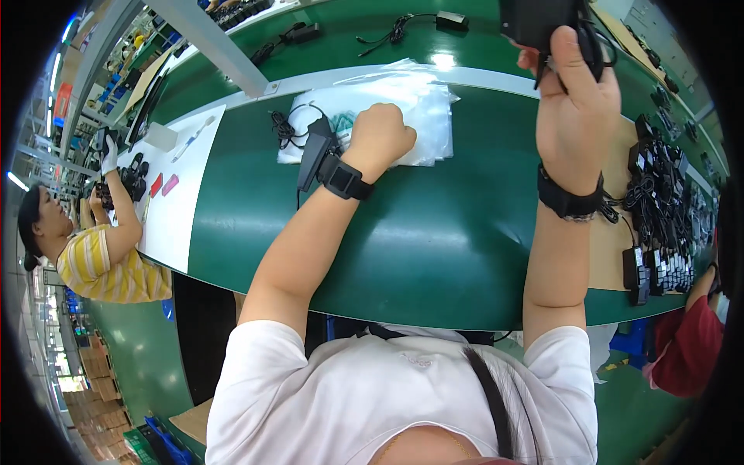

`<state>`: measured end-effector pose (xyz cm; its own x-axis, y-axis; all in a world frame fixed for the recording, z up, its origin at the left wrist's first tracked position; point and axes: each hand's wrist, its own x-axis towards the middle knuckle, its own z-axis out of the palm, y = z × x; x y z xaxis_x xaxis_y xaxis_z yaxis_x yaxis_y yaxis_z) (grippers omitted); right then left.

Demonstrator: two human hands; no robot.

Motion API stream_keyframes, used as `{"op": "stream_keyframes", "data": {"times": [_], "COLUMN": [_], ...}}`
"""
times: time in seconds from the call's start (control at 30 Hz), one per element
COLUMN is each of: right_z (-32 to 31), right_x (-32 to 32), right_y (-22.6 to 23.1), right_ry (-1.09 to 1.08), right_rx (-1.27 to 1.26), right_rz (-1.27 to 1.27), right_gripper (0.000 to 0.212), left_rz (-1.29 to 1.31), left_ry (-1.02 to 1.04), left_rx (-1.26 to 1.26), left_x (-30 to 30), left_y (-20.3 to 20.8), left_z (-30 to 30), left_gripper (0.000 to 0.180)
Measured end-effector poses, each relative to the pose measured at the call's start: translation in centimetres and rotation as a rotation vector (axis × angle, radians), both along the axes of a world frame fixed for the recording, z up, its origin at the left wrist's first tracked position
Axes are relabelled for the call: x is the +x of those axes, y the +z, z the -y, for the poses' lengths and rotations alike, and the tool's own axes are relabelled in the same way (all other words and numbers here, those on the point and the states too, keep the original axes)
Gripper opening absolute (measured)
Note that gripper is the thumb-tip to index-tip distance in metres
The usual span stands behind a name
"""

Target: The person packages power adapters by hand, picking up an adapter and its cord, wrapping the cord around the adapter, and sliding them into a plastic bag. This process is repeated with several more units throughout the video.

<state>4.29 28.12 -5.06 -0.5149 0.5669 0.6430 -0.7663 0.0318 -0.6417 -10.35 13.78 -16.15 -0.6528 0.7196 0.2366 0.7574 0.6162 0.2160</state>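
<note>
Clear bags [432, 128] on green worktable [434, 248], green floor [151, 356], stacked cardboard boxes [95, 366]

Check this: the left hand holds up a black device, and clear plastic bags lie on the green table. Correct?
Not quite: the right hand holds up the black device, as the head view shows. The clear plastic bags do lie on the green table.

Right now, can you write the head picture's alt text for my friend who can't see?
A person's right hand holds up a boxy black device, while their curled left hand is over flat, clear plastic bags on a shiny green table. Small black boxes with cords lie at the right.
</note>
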Motion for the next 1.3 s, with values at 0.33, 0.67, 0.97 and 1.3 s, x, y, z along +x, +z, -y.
{"op": "stream_keyframes", "data": {"times": [0.33,0.67,0.97,1.3], "right_z": [-1.2,-1.8,-3.3,-1.9], "right_x": [-1.0,-1.5,-0.1,-0.5], "right_y": [-1.3,-1.6,-1.0,-0.6], "right_ry": [0.835,1.229,1.021,0.930], "right_rx": [-0.731,-0.634,-0.625,-0.572], "right_rz": [0.086,-0.113,-0.161,-0.103], "right_gripper": [0.037,0.045,0.043,0.042], "left_rz": [0.491,0.714,1.225,0.831], "left_ry": [0.067,0.019,0.214,0.290], "left_rx": [0.070,0.128,0.813,0.924], "left_x": [-2.5,-4.2,-3.9,-3.3], "left_y": [2.7,2.0,2.2,2.8], "left_z": [1.8,3.8,4.8,5.5], "left_gripper": [0.027,0.026,0.025,0.033]}}
